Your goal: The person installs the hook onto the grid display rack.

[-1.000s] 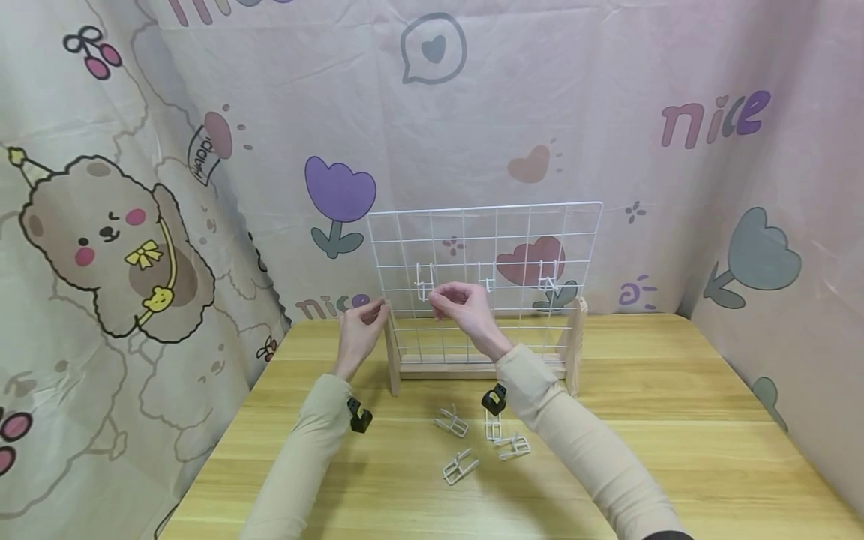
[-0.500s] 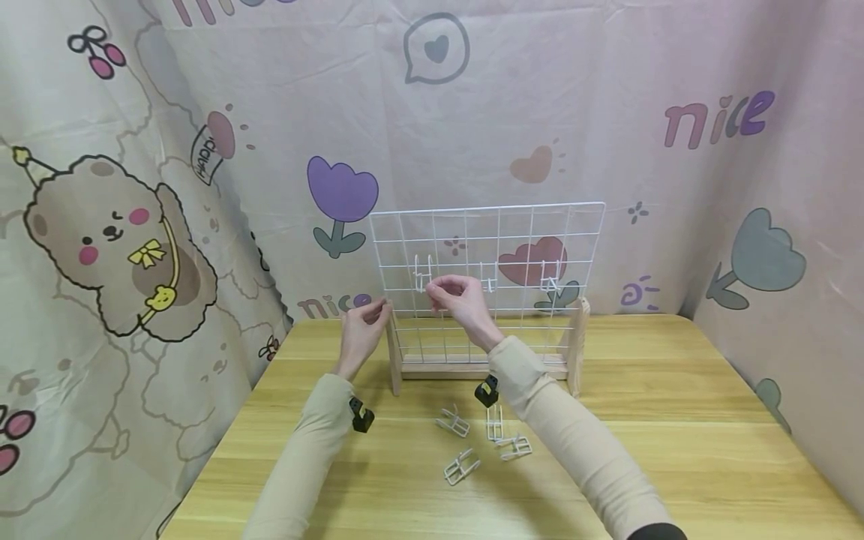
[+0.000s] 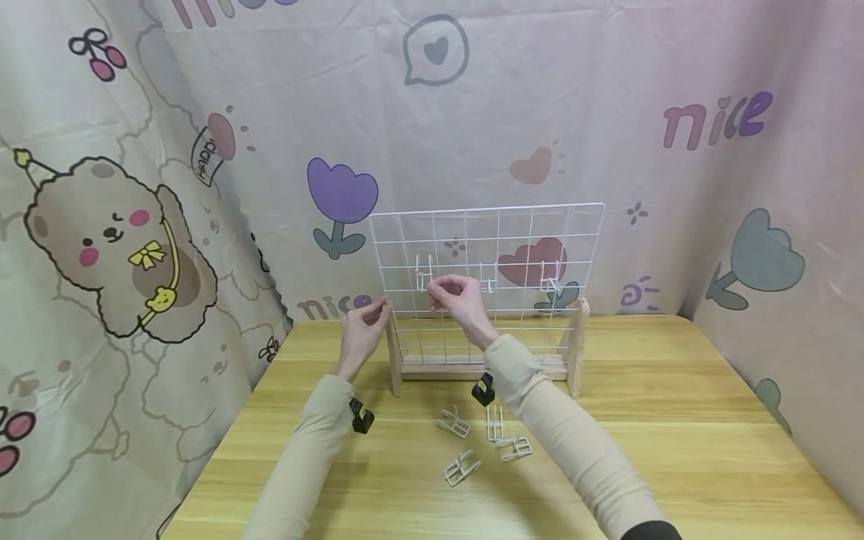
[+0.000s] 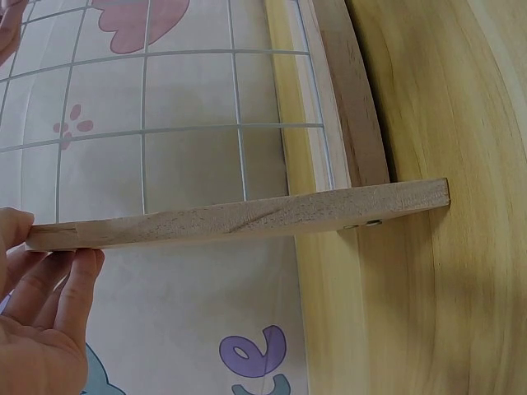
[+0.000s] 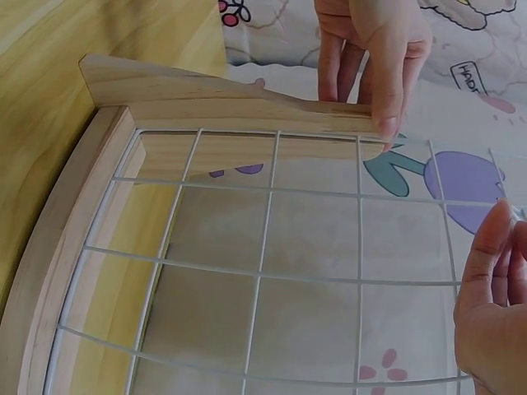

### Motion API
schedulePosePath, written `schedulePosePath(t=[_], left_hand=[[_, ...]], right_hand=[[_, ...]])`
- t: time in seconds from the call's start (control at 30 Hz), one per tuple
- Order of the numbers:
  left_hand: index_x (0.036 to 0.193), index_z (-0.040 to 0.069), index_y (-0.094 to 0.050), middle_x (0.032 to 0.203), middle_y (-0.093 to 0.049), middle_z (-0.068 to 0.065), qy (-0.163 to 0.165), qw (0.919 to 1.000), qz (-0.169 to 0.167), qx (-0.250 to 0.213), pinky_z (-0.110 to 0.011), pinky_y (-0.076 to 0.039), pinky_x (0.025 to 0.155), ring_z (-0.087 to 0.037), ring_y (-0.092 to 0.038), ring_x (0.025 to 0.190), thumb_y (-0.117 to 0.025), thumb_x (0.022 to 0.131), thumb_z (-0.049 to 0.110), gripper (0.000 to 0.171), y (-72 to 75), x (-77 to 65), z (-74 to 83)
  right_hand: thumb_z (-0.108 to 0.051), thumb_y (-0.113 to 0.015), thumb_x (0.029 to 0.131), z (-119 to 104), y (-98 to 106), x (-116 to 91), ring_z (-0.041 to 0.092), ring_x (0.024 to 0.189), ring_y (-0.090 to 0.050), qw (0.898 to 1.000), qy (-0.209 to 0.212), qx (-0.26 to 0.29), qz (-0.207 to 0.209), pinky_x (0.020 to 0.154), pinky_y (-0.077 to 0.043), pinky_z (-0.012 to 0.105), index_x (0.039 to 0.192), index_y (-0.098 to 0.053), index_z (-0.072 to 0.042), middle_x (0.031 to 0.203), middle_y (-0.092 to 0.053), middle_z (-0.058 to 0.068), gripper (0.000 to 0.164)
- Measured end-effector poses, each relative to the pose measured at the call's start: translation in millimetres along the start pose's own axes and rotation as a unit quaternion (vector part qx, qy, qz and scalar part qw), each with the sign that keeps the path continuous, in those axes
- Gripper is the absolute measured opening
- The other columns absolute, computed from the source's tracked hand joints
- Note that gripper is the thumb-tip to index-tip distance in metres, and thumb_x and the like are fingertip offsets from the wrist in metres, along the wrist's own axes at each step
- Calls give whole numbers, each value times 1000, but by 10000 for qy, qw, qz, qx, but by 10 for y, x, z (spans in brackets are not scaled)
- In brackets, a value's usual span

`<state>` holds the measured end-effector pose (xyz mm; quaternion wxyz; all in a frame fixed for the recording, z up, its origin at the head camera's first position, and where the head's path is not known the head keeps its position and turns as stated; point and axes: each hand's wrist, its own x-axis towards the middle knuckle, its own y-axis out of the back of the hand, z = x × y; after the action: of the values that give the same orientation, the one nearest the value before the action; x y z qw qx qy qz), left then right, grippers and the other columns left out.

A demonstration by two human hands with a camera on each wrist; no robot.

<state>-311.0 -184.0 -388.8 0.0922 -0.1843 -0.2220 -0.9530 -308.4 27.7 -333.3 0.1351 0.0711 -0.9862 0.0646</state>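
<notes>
Wire grid [image 5: 261, 272]: white, squared mesh
Hooks [image 3: 462, 469]: white
Stand [image 4: 239, 218]: pale tan wood grain
Table [image 3: 675, 420]: yellow, streaked grain
Sleeves [image 3: 574, 442]: plain beige
Wrist cameras [image 3: 362, 417]: black
Backdrop [image 3: 574, 75]: pale pink, purple tulip [image 3: 342, 187], pinkish hearts [image 3: 529, 166]

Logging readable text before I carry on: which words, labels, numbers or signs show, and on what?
"nice": backdrop, right side.
"nice": backdrop, just above the left hand.
"HA…": backdrop's printed banner, rest unclear.
Lettering at the backdrop's top left: cut off by the frame.
Black wrist devices: markings too small to read.
</notes>
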Motion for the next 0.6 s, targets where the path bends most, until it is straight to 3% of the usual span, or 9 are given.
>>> schedulePosePath(t=[0.6], left_hand=[[128,2,-67,123,-71,-19,-121,9999,47,63,-45,-60,92,-34,-73,108,-67,97,25,38,-5,2,-10]], right_hand=[[-5,-68,95,62,35,-33,8,64,-65,9995,-231,-223,-1,70,-61,23,108,-67,11,73,-68,-8,21]])
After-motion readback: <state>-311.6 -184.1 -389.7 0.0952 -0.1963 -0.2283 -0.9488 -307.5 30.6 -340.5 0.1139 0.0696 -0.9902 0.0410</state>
